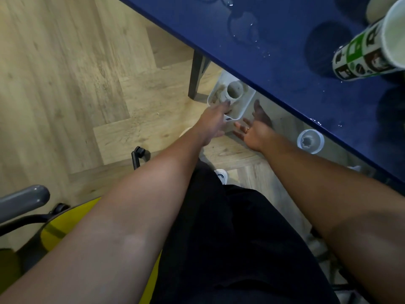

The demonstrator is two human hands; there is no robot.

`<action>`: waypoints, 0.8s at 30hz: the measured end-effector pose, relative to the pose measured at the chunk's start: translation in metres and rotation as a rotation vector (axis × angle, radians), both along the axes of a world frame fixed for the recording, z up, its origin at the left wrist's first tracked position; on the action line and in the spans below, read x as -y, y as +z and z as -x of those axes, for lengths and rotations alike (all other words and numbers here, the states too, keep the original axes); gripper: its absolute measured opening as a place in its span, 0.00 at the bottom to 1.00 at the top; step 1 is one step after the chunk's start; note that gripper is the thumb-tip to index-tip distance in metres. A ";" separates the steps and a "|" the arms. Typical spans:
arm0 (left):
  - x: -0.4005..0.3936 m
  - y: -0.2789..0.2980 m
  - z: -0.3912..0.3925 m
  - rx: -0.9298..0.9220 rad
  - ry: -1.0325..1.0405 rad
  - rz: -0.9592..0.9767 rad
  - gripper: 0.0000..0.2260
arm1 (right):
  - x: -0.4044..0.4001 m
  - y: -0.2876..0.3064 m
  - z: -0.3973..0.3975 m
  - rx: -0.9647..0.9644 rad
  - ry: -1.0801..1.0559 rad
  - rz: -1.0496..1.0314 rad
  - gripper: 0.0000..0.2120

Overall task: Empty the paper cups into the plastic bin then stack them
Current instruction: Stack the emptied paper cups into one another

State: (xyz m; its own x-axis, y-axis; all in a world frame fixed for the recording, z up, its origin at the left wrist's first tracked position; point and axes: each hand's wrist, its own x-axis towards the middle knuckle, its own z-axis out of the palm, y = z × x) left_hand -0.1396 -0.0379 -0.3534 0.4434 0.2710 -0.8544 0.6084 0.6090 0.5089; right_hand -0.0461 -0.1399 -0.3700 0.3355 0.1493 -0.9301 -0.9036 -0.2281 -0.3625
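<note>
The bin (237, 106), white plastic, sits on the wood floor (65, 84), half tucked under the edge of the blue table (285, 40), just beside a dark table leg (196, 77). A cup (234, 90) stands inside it, mouth up. The left hand (215, 119) reaches to the bin's near rim; its fingertips touch or hook the rim, and whether they grip it I cannot tell. The right hand (254, 128) hovers just right of the bin, palm up, fingers spread, holding nothing. Another cup (310, 141) stands on the floor further right, close under the table edge. A printed cup (370, 47) stands on the wet tabletop, far right. Left of the bin the floor lies open as far as the chair (32, 216)
</note>
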 end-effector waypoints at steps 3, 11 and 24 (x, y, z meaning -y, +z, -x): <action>0.003 -0.003 0.008 -0.017 -0.066 -0.032 0.12 | 0.009 0.000 0.006 -0.017 0.069 0.021 0.31; 0.007 0.004 0.018 -0.069 -0.191 -0.105 0.04 | 0.020 0.019 0.024 -0.031 0.234 0.002 0.29; 0.042 0.083 0.056 -0.005 -0.267 -0.331 0.10 | 0.066 0.113 0.051 0.115 0.687 -0.041 0.14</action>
State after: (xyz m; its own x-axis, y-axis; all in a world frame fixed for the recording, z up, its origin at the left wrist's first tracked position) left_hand -0.1955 -0.0802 -0.2706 0.5312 0.4068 -0.7432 0.7259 0.2338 0.6468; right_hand -0.0973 -0.2058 -0.2565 0.2485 0.3975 -0.8833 -0.5146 -0.7184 -0.4680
